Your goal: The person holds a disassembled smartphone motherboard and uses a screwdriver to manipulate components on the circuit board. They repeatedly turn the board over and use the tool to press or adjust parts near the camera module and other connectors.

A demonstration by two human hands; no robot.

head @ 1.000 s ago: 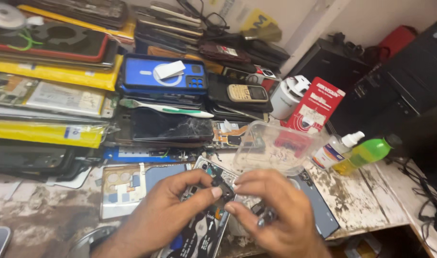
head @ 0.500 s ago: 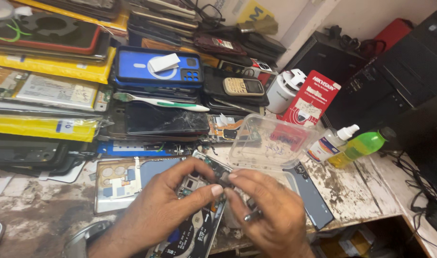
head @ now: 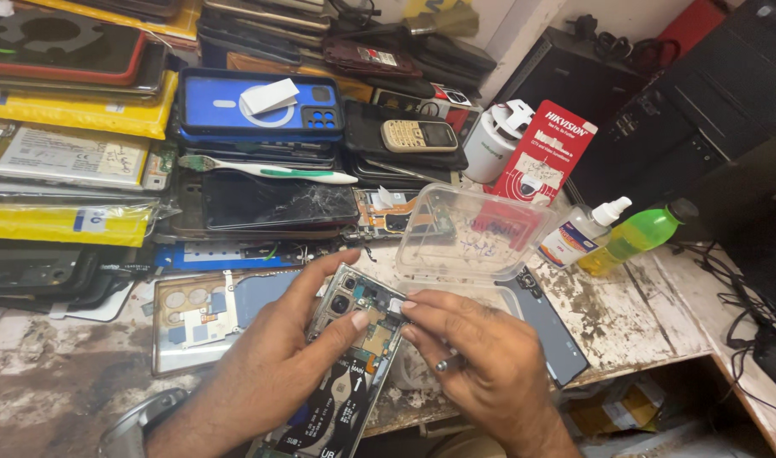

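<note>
Head view: an opened smartphone with its back cover removed, dark circuit board and camera modules exposed [head: 354, 356], is held over the near edge of the worn white bench [head: 634, 314]. It is cradled by the left hand [head: 277, 373], thumb pressed on the board. The right hand [head: 481, 365], ringed, is pinching a small part at the phone's upper end between thumb and forefinger. Judged from this, the tiny part could be dropped into the clutter, or a connector torn, if too much force were used. A clear plastic box [head: 481, 233] lies just beyond, beside a green bottle [head: 638, 237].
</note>
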